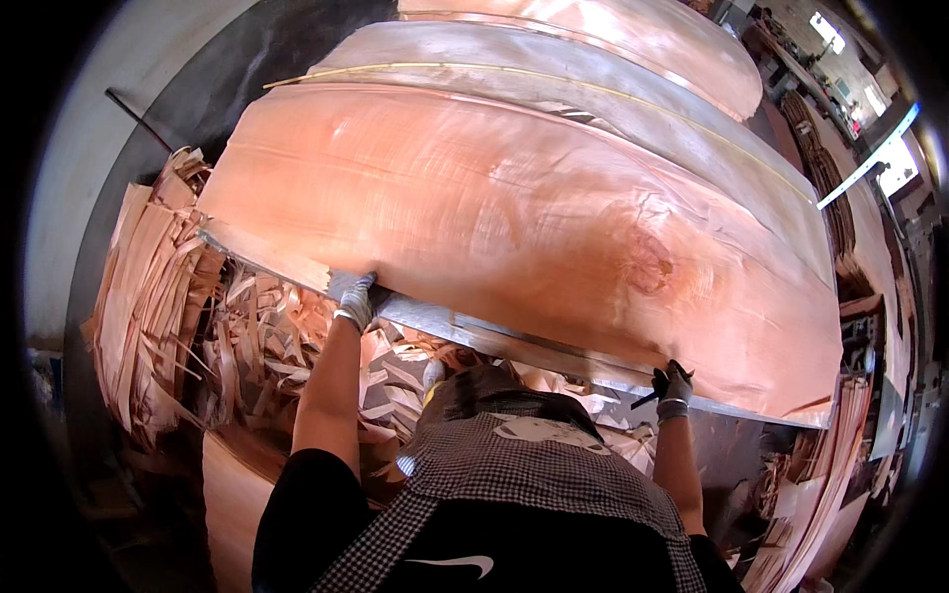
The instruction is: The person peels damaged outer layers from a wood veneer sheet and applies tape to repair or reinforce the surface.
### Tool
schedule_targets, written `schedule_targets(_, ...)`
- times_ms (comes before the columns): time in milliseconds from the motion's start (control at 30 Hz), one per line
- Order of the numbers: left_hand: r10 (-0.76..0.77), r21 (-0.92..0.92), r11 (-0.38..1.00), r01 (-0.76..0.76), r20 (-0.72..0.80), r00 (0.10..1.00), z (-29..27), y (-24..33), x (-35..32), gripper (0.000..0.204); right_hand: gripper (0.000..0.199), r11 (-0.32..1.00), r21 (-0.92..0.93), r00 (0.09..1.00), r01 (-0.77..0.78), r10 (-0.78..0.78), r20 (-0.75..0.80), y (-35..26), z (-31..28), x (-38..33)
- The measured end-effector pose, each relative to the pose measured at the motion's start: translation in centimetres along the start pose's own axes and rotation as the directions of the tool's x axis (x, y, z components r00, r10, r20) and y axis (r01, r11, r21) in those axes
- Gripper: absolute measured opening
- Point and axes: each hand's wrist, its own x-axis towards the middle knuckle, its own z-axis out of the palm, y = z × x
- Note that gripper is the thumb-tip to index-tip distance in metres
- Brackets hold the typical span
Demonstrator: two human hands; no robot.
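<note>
Both gloved hands, left hand [353, 296] and right hand [673, 387], pinched the thin veneer sheet's [514, 217] near edge, which uneven pulling could probably tear.

A metal desk [554, 348] runs from the left centre of the frame to the lower right, its grey edge showing beneath a broad reddish veneer sheet [494, 208] that lies flat on it and covers most of the middle. Further sheets [633, 40] lie beyond, toward the upper right of the frame.
</note>
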Motion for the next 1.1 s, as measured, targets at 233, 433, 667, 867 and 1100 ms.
schedule_targets(233, -0.272, 0.261, 0.921, 0.289, -0.101, 0.957, 1.5, -7.0, -4.0, 0.037, 0.018, 0.967, 0.238, 0.992, -0.092, 0.068, 0.105, 0.3, -8.2, 5.8)
schedule_targets(433, -0.034, 0.323, 0.938, 0.126, -0.274, 0.961, 1.2, -6.9, -5.0, 0.018, 0.013, 0.979, 0.063, 0.981, -0.194, 0.193, 0.031, 2.3, -7.6, 5.8)
schedule_targets(667, 0.328, 0.482, 0.853, -0.201, -0.195, 0.924, -3.0, -5.3, -2.3, 0.011, 0.012, 0.966, -0.220, 0.980, -0.137, 0.164, 0.112, 3.1, -5.6, 6.9)
schedule_targets(867, 0.149, 0.195, 0.978, -0.080, -0.373, 0.916, -1.2, -4.7, -3.8, 0.011, 0.014, 0.964, -0.229, 0.980, -0.138, 0.166, 0.106, 3.0, -5.9, 6.8)
schedule_targets(1100, 0.154, 0.249, 0.966, -0.075, -0.316, 0.936, -2.7, -4.4, -3.1, 0.019, 0.024, 0.936, -0.328, 0.980, -0.126, 0.169, 0.107, 2.8, -5.4, 6.2)
